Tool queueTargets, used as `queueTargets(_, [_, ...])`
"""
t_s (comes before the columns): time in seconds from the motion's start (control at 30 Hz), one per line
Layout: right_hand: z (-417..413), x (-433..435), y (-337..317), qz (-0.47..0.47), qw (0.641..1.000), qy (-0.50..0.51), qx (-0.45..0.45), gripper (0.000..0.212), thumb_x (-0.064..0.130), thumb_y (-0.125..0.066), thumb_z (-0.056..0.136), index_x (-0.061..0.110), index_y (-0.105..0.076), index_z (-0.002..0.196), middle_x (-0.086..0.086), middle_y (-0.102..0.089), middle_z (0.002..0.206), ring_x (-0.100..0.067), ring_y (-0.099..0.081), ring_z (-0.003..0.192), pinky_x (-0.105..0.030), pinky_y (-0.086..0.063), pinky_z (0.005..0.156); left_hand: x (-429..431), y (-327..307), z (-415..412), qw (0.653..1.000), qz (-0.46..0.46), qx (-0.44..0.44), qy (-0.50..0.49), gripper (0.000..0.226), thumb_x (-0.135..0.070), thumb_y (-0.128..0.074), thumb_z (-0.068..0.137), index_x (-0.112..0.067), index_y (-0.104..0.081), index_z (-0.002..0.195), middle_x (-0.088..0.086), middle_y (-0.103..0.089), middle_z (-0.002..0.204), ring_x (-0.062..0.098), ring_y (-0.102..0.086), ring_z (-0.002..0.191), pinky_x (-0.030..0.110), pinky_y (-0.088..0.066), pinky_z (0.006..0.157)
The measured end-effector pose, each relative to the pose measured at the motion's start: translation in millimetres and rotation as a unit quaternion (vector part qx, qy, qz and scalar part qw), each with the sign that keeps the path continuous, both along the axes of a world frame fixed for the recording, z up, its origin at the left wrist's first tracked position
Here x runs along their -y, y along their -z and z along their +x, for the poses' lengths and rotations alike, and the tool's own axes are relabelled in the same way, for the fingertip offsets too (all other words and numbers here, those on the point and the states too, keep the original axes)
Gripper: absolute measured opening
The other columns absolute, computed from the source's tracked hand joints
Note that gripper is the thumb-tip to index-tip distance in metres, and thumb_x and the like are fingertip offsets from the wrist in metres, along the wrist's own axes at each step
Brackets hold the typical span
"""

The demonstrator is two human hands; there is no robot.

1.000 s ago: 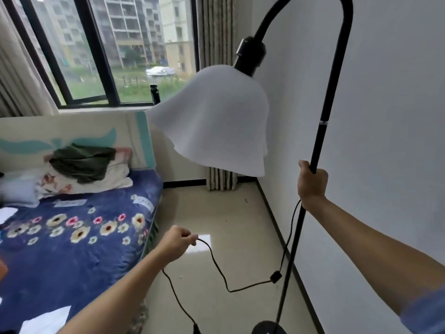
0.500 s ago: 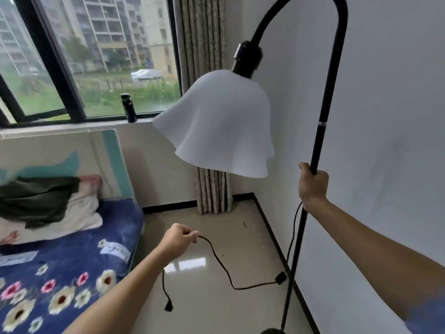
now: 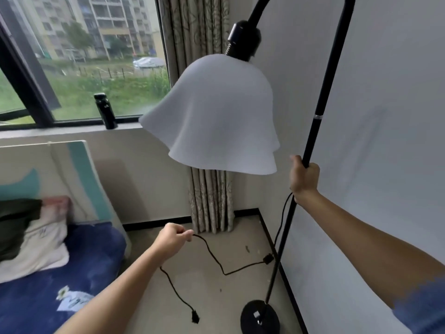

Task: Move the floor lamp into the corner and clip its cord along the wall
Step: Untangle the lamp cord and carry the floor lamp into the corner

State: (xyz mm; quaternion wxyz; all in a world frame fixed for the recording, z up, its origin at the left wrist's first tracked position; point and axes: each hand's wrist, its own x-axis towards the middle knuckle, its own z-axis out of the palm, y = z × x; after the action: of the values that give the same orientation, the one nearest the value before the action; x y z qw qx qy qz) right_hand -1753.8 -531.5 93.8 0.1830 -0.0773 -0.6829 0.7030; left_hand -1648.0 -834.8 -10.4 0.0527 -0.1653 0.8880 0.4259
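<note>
The floor lamp has a thin black pole (image 3: pixel 320 102), a white bell-shaped shade (image 3: pixel 216 114) and a round black base (image 3: pixel 250 318). It stands tilted beside the white right-hand wall. My right hand (image 3: pixel 304 177) is wrapped around the pole below its silver joint. My left hand (image 3: pixel 172 240) pinches the black cord (image 3: pixel 218 262) in mid-air. From there the cord loops to an inline switch (image 3: pixel 267 258) by the pole. Its free end hangs down with the plug (image 3: pixel 195 316) just above the floor. The room corner (image 3: pixel 257 210) lies ahead, past the curtain.
A patterned curtain (image 3: pixel 212 201) hangs in the corner by the window. A black bottle (image 3: pixel 105 111) stands on the sill. A bed (image 3: pixel 79 266) with a blue cover and a pillow fills the left side. Beige floor (image 3: pixel 212 292) runs between bed and wall, edged by a black baseboard.
The view has moved forward toward the corner with the lamp carried along. The base and the dangling plug have come into sight. Both hands keep their grips.
</note>
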Motion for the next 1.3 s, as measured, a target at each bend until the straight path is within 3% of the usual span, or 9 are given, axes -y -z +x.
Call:
queueTargets(0.17, [-121,33,12,0.010,1.000,-0.002,0.000,0.051,0.022,-0.055,0.088,0.019,-0.020,0.052,0.009,-0.021,0.038,-0.009,-0.019,0.035,-0.024,-0.016,0.044,24,11,-120,1.000,0.008,0.009,-0.001,0.034,-0.029,-0.062,0.087,-0.014,-0.063,0.057,-0.001,-0.040,0.047,0.013,-0.031,0.038,0.025,-0.026,0.044])
queueTargets(0.33, [-232,61,10,0.005,1.000,-0.007,0.002,0.048,0.024,-0.056,0.086,0.019,-0.023,0.051,0.001,-0.024,0.045,-0.016,-0.023,0.040,-0.027,-0.019,0.046,38,3,-226,1.000,-0.021,0.019,0.010,0.032,-0.032,-0.061,0.087,-0.014,-0.064,0.061,-0.003,-0.043,0.046,0.009,-0.036,0.039,0.024,-0.030,0.043])
queueTargets(0.43, [-288,73,7,-0.002,1.000,-0.001,0.000,0.043,0.023,-0.056,0.083,0.021,-0.025,0.053,0.003,-0.024,0.046,-0.011,-0.022,0.039,-0.025,-0.016,0.044,45,-4,-277,0.998,-0.052,0.029,0.028,0.032,-0.033,-0.060,0.087,-0.012,-0.068,0.066,-0.004,-0.046,0.048,0.007,-0.038,0.042,0.022,-0.031,0.043])
queueTargets(0.57, [-370,86,7,0.000,1.000,-0.020,-0.008,0.045,0.017,-0.054,0.087,0.020,-0.025,0.053,0.001,-0.025,0.049,-0.010,-0.023,0.041,-0.024,-0.016,0.044,55,-7,-338,0.999,-0.048,0.023,-0.002,0.031,-0.033,-0.060,0.087,-0.012,-0.069,0.065,-0.006,-0.042,0.045,0.008,-0.038,0.042,0.023,-0.031,0.042])
queueTargets(0.67, [-427,95,13,-0.014,0.999,-0.045,-0.004,0.045,0.017,-0.056,0.085,0.021,-0.026,0.053,0.000,-0.026,0.052,-0.013,-0.026,0.045,-0.027,-0.017,0.048,59,-1,-383,0.998,-0.055,0.029,-0.028,0.035,-0.034,-0.060,0.087,-0.003,-0.069,0.073,-0.002,-0.041,0.048,0.011,-0.036,0.042,0.026,-0.030,0.044])
queueTargets(0.8, [-505,104,28,-0.025,0.995,-0.090,0.023,0.047,0.022,-0.058,0.087,0.022,-0.026,0.053,-0.001,-0.027,0.053,-0.015,-0.026,0.047,-0.028,-0.018,0.048,53,4,-444,0.996,-0.058,0.044,-0.049,0.031,-0.033,-0.061,0.087,-0.007,-0.071,0.072,-0.003,-0.044,0.047,0.009,-0.038,0.041,0.021,-0.031,0.041])
queueTargets(1.0, [-583,127,41,-0.027,0.990,-0.126,0.050,0.047,0.020,-0.059,0.089,0.023,-0.029,0.052,0.001,-0.031,0.051,-0.011,-0.029,0.042,-0.024,-0.023,0.046,44,13,-503,0.995,-0.042,0.046,-0.074,0.035,-0.031,-0.061,0.088,0.001,-0.070,0.076,-0.005,-0.042,0.045,0.006,-0.036,0.039,0.020,-0.030,0.041])
queueTargets(1.17, [-626,149,55,-0.031,0.986,-0.146,0.073,0.047,0.015,-0.056,0.091,0.024,-0.029,0.054,0.004,-0.031,0.052,-0.001,-0.029,0.033,-0.018,-0.023,0.039,52,19,-532,0.994,-0.038,0.055,-0.091,0.032,-0.032,-0.061,0.087,-0.006,-0.071,0.071,-0.007,-0.042,0.040,0.005,-0.038,0.037,0.017,-0.030,0.039])
queueTargets(1.3, [-646,162,65,-0.007,0.986,-0.150,0.073,0.049,0.019,-0.056,0.090,0.023,-0.026,0.051,0.004,-0.030,0.048,-0.006,-0.027,0.037,-0.022,-0.021,0.044,68,26,-551,0.994,-0.042,0.063,-0.077,0.030,-0.032,-0.061,0.086,-0.010,-0.071,0.069,-0.008,-0.042,0.040,0.004,-0.038,0.037,0.017,-0.030,0.039])
